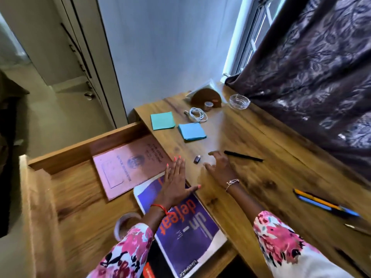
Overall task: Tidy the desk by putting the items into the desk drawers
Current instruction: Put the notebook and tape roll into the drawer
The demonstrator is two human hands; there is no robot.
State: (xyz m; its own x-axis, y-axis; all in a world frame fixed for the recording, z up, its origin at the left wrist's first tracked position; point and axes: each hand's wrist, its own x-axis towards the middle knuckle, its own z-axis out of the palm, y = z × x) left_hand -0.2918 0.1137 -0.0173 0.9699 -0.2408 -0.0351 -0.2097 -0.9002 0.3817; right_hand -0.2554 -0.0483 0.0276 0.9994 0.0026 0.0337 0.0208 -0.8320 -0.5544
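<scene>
Over the open drawer [80, 197], left hand [174, 183] lies flat on purple notebook [186, 233].

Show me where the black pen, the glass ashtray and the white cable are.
black pen [243, 156], head view, middle of barrel.
glass ashtray [240, 101], head view, bare bowl.
white cable [202, 118], head view, coiled strands.

Curtain [313, 63]: dark, leaf-patterned, right side.
Window [254, 37]: white frame, just left of curtain.
Wall [160, 47]: pale, far.
Cupboard doors [80, 47]: far left.
</scene>
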